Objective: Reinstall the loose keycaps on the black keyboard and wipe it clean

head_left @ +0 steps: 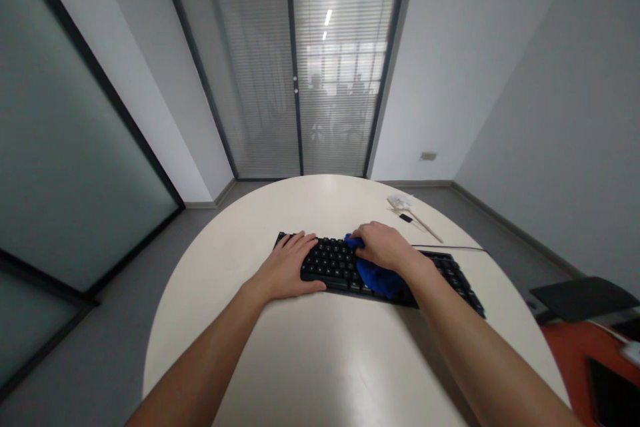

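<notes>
My left hand [287, 270] lies flat on the left end of the black keyboard [335, 261], fingers spread loose and gripping nothing, thumb along the near edge. The keyboard sits slantwise across the round white table [320, 360]. Just to the right, my right hand [383, 247] presses a blue cloth [376, 277] onto the middle keys, fingers curled over it and holding it (bunched under my palm). Farther right and back, well apart, lie a small wrapper [400, 201] and a thin stick [426, 225]
</notes>
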Motion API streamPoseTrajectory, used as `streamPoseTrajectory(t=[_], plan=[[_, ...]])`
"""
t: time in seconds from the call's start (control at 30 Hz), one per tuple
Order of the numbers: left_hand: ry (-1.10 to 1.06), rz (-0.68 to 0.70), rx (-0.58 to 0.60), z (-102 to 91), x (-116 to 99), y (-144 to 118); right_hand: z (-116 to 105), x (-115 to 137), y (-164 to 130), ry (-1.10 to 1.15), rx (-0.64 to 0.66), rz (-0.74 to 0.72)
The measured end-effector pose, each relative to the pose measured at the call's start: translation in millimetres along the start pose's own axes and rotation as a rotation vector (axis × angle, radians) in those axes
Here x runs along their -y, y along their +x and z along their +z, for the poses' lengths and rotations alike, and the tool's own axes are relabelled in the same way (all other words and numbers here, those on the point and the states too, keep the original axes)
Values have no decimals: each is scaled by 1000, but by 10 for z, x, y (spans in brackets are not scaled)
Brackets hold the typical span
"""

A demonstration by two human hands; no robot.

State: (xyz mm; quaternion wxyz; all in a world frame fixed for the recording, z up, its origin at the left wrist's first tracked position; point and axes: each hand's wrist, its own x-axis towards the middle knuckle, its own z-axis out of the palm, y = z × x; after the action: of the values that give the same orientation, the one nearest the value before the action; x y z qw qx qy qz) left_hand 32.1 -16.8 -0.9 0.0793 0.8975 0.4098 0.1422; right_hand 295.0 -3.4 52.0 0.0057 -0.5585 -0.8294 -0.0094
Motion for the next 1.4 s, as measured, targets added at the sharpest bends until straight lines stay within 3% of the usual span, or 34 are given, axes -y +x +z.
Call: streamPoseTrajectory(t=[0.3, 0.53, 0.9, 1.4], plan=[[27, -16, 8, -19, 60, -37, 187, 17, 90, 95, -80, -142], [80, -7, 9, -12, 36, -34, 278, 125, 94, 185, -192, -114], [69, -11, 21, 26, 89, -15, 403, 46, 72, 295, -270, -238], [51, 8, 25, 35, 135, -34, 333, 111, -127, 229, -285, -314]])
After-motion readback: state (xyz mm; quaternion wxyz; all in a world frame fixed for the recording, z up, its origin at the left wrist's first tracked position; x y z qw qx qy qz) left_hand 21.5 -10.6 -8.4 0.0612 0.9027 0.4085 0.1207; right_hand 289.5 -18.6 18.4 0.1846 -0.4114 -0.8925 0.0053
